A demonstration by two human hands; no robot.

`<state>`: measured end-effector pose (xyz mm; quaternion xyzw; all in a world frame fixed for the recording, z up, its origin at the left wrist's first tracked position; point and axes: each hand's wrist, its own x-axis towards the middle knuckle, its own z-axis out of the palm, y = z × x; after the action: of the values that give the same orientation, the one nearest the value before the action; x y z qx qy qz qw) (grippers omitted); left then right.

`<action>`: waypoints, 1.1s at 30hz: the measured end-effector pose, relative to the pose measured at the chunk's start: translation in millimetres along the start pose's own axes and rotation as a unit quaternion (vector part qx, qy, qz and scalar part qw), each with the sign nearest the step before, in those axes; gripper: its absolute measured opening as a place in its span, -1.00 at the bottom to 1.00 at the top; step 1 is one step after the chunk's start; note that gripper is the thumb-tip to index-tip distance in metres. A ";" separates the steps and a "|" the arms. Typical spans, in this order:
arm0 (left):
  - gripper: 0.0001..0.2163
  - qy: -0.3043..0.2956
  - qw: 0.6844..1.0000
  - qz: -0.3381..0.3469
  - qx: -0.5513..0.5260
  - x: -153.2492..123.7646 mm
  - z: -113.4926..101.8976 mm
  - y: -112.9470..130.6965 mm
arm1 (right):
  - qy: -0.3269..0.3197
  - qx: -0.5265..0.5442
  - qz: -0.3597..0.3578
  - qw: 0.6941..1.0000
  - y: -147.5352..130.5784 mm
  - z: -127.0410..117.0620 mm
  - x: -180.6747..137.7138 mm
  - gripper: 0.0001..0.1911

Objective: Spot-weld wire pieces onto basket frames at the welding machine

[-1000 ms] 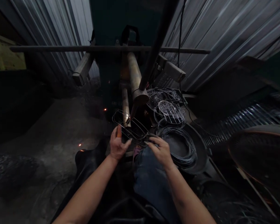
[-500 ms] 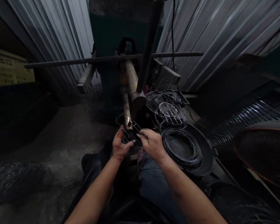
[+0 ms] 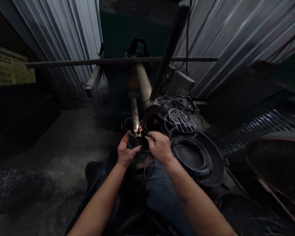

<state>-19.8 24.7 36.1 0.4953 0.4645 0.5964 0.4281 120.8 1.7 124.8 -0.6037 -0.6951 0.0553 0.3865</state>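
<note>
- Ridged grey sheet-metal wall (image 3: 211, 42), on both sides, cut off by the view's edges.
- Dark green, boxy machine cabinet (image 3: 118, 36) between the wall's two stretches; its top is cut off and its lower part sinks into shadow.
- Long, thin, dark bar (image 3: 76, 63) lying crosswise in front of the cabinet.
- Round black basin (image 3: 220, 170) at the right, partly covered by a coil of grey wire (image 3: 207, 160).
- Yellow sign with red and black characters (image 3: 12, 68), cropped at the left and too dim to read fully.
- Tangled pile of silvery wire rings and grids (image 3: 183, 119) behind the coil; single pieces cannot be told apart.
- Thick brass-coloured cylinder (image 3: 144, 85) above a thinner brass-coloured rod (image 3: 135, 113).
- Right hand (image 3: 161, 147): grip narrow, pinched on the wire frame's right side; the bit between the fingertips is hidden.
- Left hand (image 3: 125, 152): grip holding the frame's left side, fingers partly hidden.
- Thin, round-cornered metal wire frame (image 3: 135, 140) between both hands, at the rod's near end; its far edge fades into darkness.
- Small red-white glow (image 3: 140, 128) at the rod's tip, blurring the contact there.
</note>
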 end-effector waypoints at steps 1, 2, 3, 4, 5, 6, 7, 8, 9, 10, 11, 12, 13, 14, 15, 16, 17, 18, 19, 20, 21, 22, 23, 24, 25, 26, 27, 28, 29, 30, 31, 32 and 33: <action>-0.29 0.000 1.000 -0.018 -0.013 -0.4 0.7 0.9 | 0.000 0.023 0.008 1.000 0.6 -2.7 -2.3 -0.84; -0.28 0.004 0.999 -0.043 -0.030 -0.7 1.3 2.0 | -0.001 0.054 0.021 0.998 2.2 -6.4 -5.7 -0.86; -0.27 0.010 0.996 -0.069 -0.048 -1.0 1.9 3.0 | -0.002 0.091 0.037 0.995 4.6 -10.9 -10.0 -0.88; -0.26 0.014 0.993 -0.093 -0.066 -1.1 2.2 3.8 | -0.003 0.125 0.054 0.991 7.6 -16.0 -15.2 -0.90; -0.25 0.013 0.990 -0.111 -0.083 -1.1 2.1 4.0 | -0.005 0.155 0.070 0.985 10.9 -21.2 -20.8 -0.90; -0.24 0.009 0.988 -0.121 -0.097 -0.8 1.7 3.6 | -0.011 0.177 0.082 0.981 14.1 -26.0 -26.3 -0.89; -0.22 0.003 0.986 -0.127 -0.110 -0.4 1.1 2.5 | -0.023 0.192 0.088 0.977 16.7 -30.1 -31.2 -0.89; -0.22 -0.001 0.984 -0.131 -0.121 0.1 0.3 0.9 | -0.040 0.200 0.090 0.975 18.4 -33.0 -34.9 -0.89; -0.22 -0.002 0.982 -0.136 -0.131 0.6 -0.5 -1.0 | -0.062 0.204 0.088 0.973 19.1 -34.8 -37.0 -0.90; -0.22 0.000 0.980 -0.141 -0.139 1.1 -1.3 -3.1 | -0.083 0.206 0.085 0.971 18.8 -35.4 -37.4 -0.90; -0.23 0.003 0.979 -0.143 -0.143 1.5 -2.0 -5.1 | -0.097 0.206 0.083 0.970 17.7 -35.1 -36.1 -0.89; -0.23 0.005 0.979 -0.143 -0.142 1.9 -2.6 -6.8 | -0.107 0.203 0.080 0.970 16.0 -34.1 -33.3 -0.88; -0.23 0.005 0.980 -0.141 -0.139 2.3 -3.0 -8.1 | -0.114 0.198 0.075 0.971 14.2 -32.9 -29.5 -0.88; -0.24 0.005 0.982 -0.137 -0.133 2.7 -3.4 -9.1 | -0.118 0.191 0.069 0.972 12.4 -31.6 -25.2 -0.88; -0.24 0.004 0.983 -0.133 -0.125 3.2 -3.8 -9.8 | -0.119 0.185 0.064 0.973 10.9 -30.5 -20.8 -0.88; -0.25 0.003 0.985 -0.128 -0.118 3.7 -4.2 -10.5 | -0.119 0.180 0.062 0.974 9.8 -29.6 -16.8 -0.88; -0.25 0.000 0.986 -0.124 -0.113 4.4 -4.7 -11.0 | -0.120 0.174 0.062 0.975 9.3 -28.9 -13.3 -0.88; -0.25 -0.003 0.987 -0.118 -0.110 5.2 -5.2 -11.7 | -0.122 0.169 0.066 0.976 9.2 -28.6 -10.6 -0.89; -0.26 -0.005 0.988 -0.113 -0.110 6.0 -5.6 -12.4 | -0.126 0.164 0.072 0.976 9.5 -28.4 -8.6 -0.89; -0.26 -0.007 0.988 -0.108 -0.110 6.9 -6.1 -13.3 | -0.131 0.162 0.078 0.975 10.1 -28.3 -7.2 -0.90; -0.25 -0.008 0.988 -0.105 -0.111 7.9 -6.4 -14.1 | -0.135 0.163 0.081 0.974 10.7 -28.4 -6.2 -0.90; -0.26 -0.008 0.988 -0.102 -0.112 8.8 -6.5 -14.9 | -0.137 0.166 0.081 0.973 11.3 -28.5 -5.6 -0.90; -0.26 -0.008 0.988 -0.100 -0.114 9.6 -6.6 -15.6 | -0.137 0.170 0.076 0.973 11.6 -28.6 -5.2 -0.90; -0.27 -0.009 0.988 -0.099 -0.118 10.3 -6.6 -16.3 | -0.136 0.173 0.068 0.973 11.7 -28.7 -4.8 -0.91; -0.28 -0.011 0.988 -0.097 -0.122 10.9 -6.6 -17.0 | -0.137 0.172 0.057 0.974 11.3 -28.8 -4.4 -0.91; -0.29 -0.012 0.988 -0.096 -0.124 11.4 -6.6 -17.7 | -0.140 0.168 0.047 0.975 10.6 -28.8 -3.9 -0.92; -0.29 -0.011 0.988 -0.095 -0.124 11.7 -6.6 -18.4 | -0.143 0.162 0.041 0.976 9.7 -28.9 -3.3 -0.92; -0.28 -0.009 0.988 -0.094 -0.120 11.9 -6.8 -19.1 | -0.146 0.157 0.043 0.976 8.6 -29.0 -2.6 -0.92; -0.26 -0.007 0.989 -0.094 -0.113 12.0 -7.0 -19.7 | -0.148 0.158 0.052 0.975 7.5 -29.2 -2.0 -0.92; -0.25 -0.005 0.990 -0.094 -0.107 12.1 -7.3 -20.1 | -0.151 0.167 0.066 0.972 6.6 -29.5 -1.4 -0.92; -0.24 -0.004 0.990 -0.095 -0.103 12.1 -7.7 -20.3 | -0.155 0.185 0.083 0.967 5.9 -30.0 -0.9 -0.92; -0.23 -0.007 0.990 -0.096 -0.101 12.1 -8.2 -20.1 | -0.161 0.212 0.102 0.959 5.6 -30.6 -0.7 -0.93; -0.22 -0.012 0.990 -0.095 -0.100 12.1 -8.8 -19.6 | -0.169 0.243 0.121 0.947 5.7 -31.4 -0.7 -0.93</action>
<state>-29.2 39.3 18.6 0.4104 0.4421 0.5907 0.5359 144.3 -9.6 143.1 -0.5527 -0.6374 0.3705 0.3886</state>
